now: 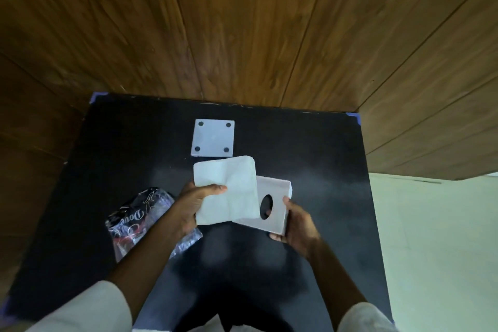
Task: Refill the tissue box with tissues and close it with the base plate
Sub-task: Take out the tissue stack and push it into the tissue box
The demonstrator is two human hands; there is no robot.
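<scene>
My left hand grips a thick white stack of tissues by its left edge, held above the black table. My right hand holds the white tissue box at its lower right corner; the box's face with the round dark opening is turned towards me. The stack overlaps the box's left side and hides part of it. The white square base plate, with four dark round pads at its corners, lies flat on the table behind the stack.
A crumpled clear plastic tissue wrapper with dark print lies on the black table under my left forearm. Wooden wall panels rise behind and on both sides. A pale floor shows at the right.
</scene>
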